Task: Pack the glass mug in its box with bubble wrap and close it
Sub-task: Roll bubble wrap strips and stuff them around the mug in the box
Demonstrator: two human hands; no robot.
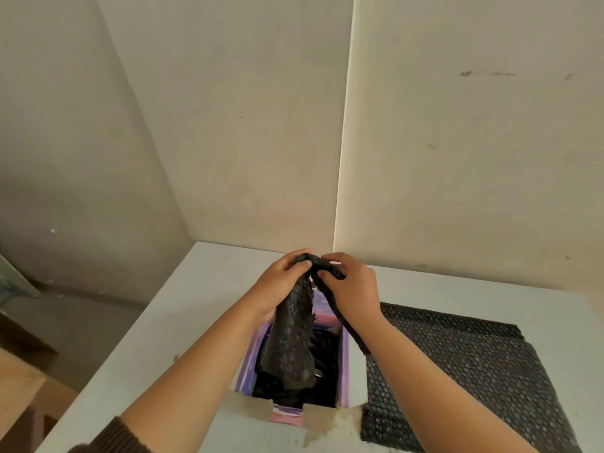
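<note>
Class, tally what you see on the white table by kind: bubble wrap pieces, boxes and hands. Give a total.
Black bubble wrap pieces: 2, the held piece and the flat sheet
Purple box: 1
Hands: 2, left hand, right hand
Total: 5

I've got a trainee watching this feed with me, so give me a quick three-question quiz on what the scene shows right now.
1. True or false: both hands grip the same strip of black bubble wrap above the open box.
2. Multiple choice: where does the spare sheet of bubble wrap lie? A) on the floor B) flat on the table, right of the box C) inside the box
3. Fill in: the box flaps are ____.

Key:
1. True: the left hand and right hand pinch the top of the strip, which hangs into the box.
2. B: the spare sheet lies flat on the table.
3. Open.
</note>
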